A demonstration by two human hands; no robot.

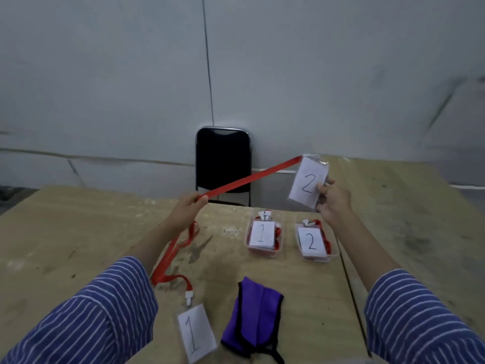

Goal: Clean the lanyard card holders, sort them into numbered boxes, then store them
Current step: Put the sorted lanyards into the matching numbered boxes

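1. Your right hand [332, 199] is raised at about 2 o'clock above the desk [78, 232], its fingers curled round the lower edge of a clear card holder marked "2" [309, 181].
2. Your left hand [187, 207] pinches that holder's red lanyard strap [249, 181], which runs taut up to the holder's top corner; the rest of the strap hangs down under your left forearm.
3. Two clear boxes sit side by side at 12 to 1 o'clock: the box labelled "1" [263, 236] on the left, the box labelled "2" [313, 241] on the right, both holding red lanyards.
4. A card holder marked "1" [195, 332] lies on the desk at 6 o'clock, its strap trailing toward 10 o'clock.
5. A folded purple cloth [253, 313] lies just right of it.
6. A black folding chair [223, 164] stands behind the desk at 12 o'clock.
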